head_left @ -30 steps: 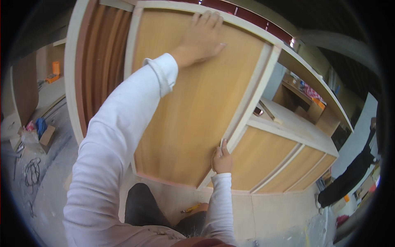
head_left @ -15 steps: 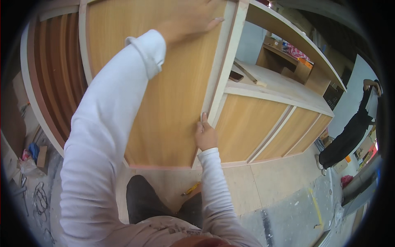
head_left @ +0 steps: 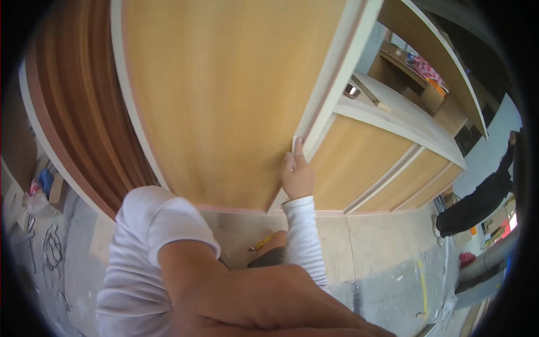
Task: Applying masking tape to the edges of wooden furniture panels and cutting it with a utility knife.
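A tall light-wood cabinet panel (head_left: pixel 224 95) with pale white edge strips stands in front of me. My right hand (head_left: pixel 297 173) is closed low against the white upright strip (head_left: pixel 335 84) at the panel's right side. Its index finger points up along the strip. A thin whitish edge shows between the fingers, but I cannot make out what it is. Close to the camera, my left hand (head_left: pixel 269 300) stretches across the lower part of the view, away from the panel. Only its back and wrist show plainly; its fingers are hidden at the lower edge.
Dark brown slatted wood (head_left: pixel 84 106) is on the left. Right of the panel, a lower counter (head_left: pixel 412 115) carries a wooden stick (head_left: pixel 370 92) and a phone (head_left: pixel 352 90). A yellow tool (head_left: pixel 260 244) lies on the floor, cables (head_left: pixel 53 250) at left. A person in black (head_left: pixel 477 205) stands far right.
My left hand has come down from the upper panel toward me, near the camera. The right hand stays at the strip. The view has shifted closer to the panel.
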Available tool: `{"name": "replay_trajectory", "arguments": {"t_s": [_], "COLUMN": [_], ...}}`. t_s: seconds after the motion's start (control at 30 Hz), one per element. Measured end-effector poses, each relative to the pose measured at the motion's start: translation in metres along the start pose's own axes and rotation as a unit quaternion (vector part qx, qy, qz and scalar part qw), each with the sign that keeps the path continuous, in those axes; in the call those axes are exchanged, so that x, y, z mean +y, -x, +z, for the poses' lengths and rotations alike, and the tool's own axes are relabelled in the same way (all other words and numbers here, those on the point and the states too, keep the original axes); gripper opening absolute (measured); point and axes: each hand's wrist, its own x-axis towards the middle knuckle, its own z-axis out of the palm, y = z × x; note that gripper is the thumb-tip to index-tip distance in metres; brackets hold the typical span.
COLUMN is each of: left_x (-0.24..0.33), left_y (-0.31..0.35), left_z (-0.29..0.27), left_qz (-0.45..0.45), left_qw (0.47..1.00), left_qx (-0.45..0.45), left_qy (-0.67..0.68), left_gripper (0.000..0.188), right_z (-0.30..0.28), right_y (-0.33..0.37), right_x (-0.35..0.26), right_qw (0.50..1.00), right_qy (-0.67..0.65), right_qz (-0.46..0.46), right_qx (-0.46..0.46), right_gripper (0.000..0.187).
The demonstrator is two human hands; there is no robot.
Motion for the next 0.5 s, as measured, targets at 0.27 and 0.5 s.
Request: {"name": "replay_trajectory", "arguments": {"t_s": [0.27,0.5], "left_x": [-0.044,-0.018], "left_y": [0.005,0.002], "left_z": [-0.007,-0.004], "left_qz": [0.225,0.192], "left_qw": [0.972,0.980], "left_qx": [-0.044,-0.051], "left_qy": [0.048,0.015], "left_gripper": [0.034,0.033], "right_z": [-0.005,-0.014], "right_y": [0.002,0.002], "right_x": [-0.005,-0.004], "right_qw": [0.998,0.996], "right_qy": [0.022,0.019], "right_qz": [0.033,0.054], "right_qx": [-0.049,-0.063], "right_gripper": [0.042,0.043]}}
